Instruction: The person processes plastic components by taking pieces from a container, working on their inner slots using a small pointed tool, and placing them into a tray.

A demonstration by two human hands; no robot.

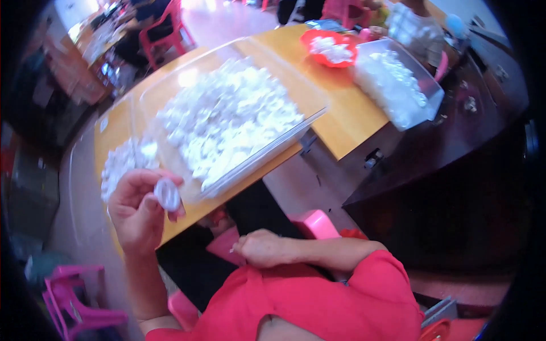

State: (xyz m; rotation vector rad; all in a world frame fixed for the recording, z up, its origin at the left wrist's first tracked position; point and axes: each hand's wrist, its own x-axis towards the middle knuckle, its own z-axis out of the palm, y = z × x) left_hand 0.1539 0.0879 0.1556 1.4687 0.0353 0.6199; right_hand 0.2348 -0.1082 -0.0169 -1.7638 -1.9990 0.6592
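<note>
Clear tray point(264, 152): white pieces point(233, 113), blurred, shapes indistinct. Left of tray: white heap point(120, 162), partly behind left grip point(133, 213). Before tray: right grip point(263, 248), contents indiscernible. Beyond tray, rightward: person point(410, 31), cropped above.

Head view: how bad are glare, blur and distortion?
Head view: white pieces in the clear tray look washed out, with a glare patch near its far-left part; head view: fisheye bends the table edge, and the corners go black; head view: the dark cabinet sits in deep shade; head view: the left hand and its round piece are readable but soft.
</note>
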